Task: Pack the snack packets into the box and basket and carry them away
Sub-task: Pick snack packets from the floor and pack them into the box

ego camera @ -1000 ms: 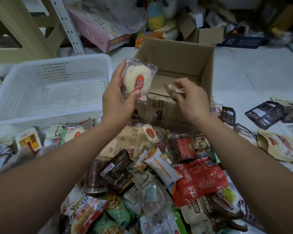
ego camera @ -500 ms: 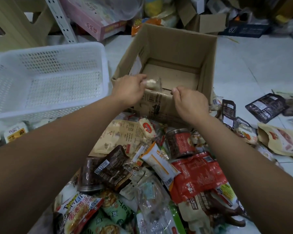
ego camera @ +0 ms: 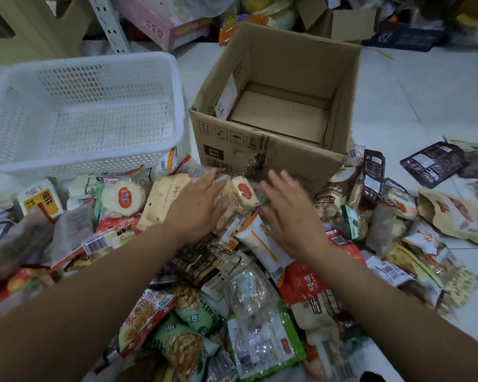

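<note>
Item: your left hand (ego camera: 198,201) and right hand (ego camera: 290,208), fingers spread and holding nothing, flank a rice-cracker packet (ego camera: 243,191) atop the floor pile, just before the cardboard box (ego camera: 262,158) and white basket (ego camera: 83,108), both set close for short transfers.

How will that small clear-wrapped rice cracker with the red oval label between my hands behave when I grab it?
The clear-wrapped rice cracker is probably light, being a thin puffed disc. Its glossy film looks slippery and crinkly. The cracker itself is likely brittle, so a hard pinch by the left hand or right hand may snap it.
</note>
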